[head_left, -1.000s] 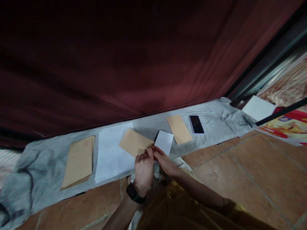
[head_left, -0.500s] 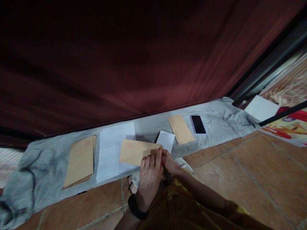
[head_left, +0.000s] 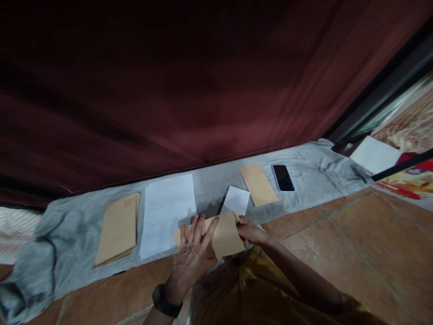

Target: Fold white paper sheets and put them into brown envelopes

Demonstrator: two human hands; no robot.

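Between my hands is a tan paper envelope [head_left: 227,237], held just above the front edge of the cloth-covered surface. My left hand [head_left: 192,255], with a black watch on its wrist, lies over the envelope's left part with the fingers slightly apart, gripping it. Its right end is in my right hand [head_left: 251,231], whose fingertips are partly hidden by the paper. The envelope looks bent or turned over along its length. Just beyond it lies a small white pad of paper [head_left: 236,199] with a dark edge. Left of that rests a stack of white sheets [head_left: 165,207].
Several tan envelopes [head_left: 117,230] are piled at the left on the grey cloth [head_left: 209,180]. A single envelope [head_left: 259,185] and a phone [head_left: 283,178] lie to the right. A dark red curtain [head_left: 216,90] hangs behind; tiled floor [head_left: 338,243] is in front.
The envelope has come closer to my body and now shows a broad bent or turned face. My left hand has moved left and its fingers have spread; my right hand has shifted slightly right.
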